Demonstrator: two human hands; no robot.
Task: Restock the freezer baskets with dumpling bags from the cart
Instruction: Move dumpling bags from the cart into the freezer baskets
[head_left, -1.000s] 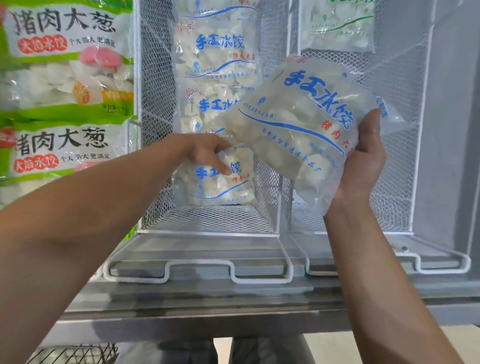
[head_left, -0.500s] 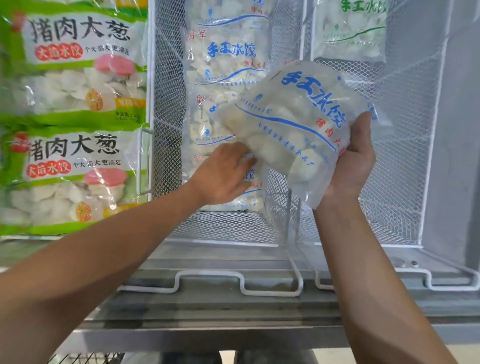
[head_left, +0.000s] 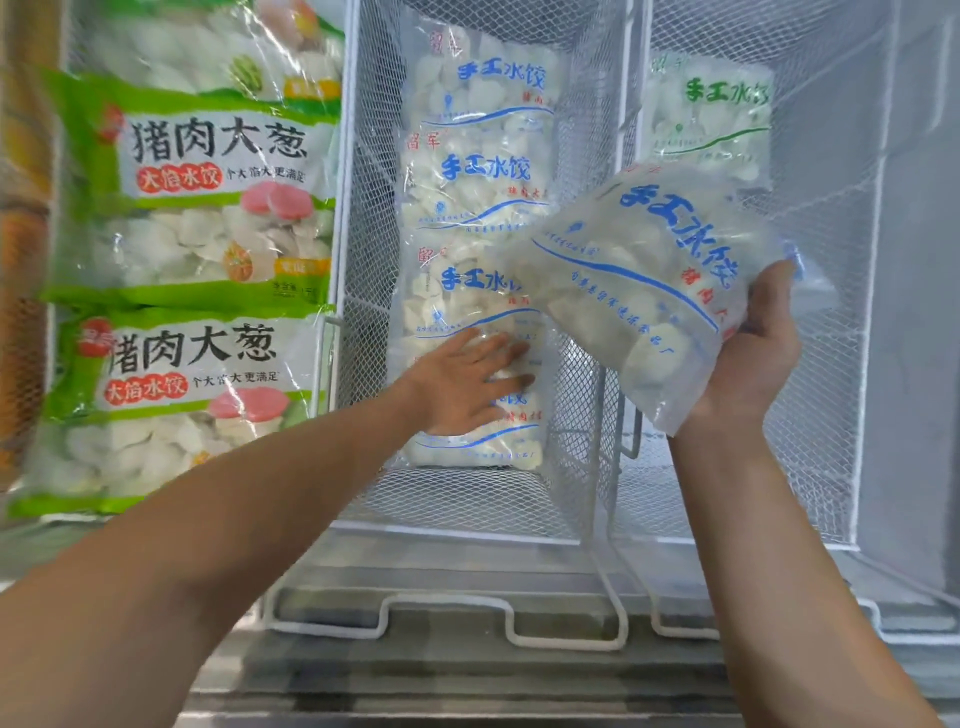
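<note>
1. Head view: The left hand (head_left: 467, 382) has moved from the held bag's lower corner to the middle basket (head_left: 358, 291). Its fingers are now straight, pressing flat on the front stacked bag (head_left: 480, 415).
2. The right hand (head_left: 753, 364) still grips the dumpling bag (head_left: 639, 280), tilted, above the divider between the middle and right baskets.
3. Judgement: the stack is being pushed back to open a slot; insertion is not yet done.

The left hand (head_left: 470, 382) has gone from curled fingers at the held bag's (head_left: 644, 280) lower left edge to lying flat, fingers spread, on the lowest stacked bag (head_left: 467, 415) in the centre basket (head_left: 363, 291).
</note>
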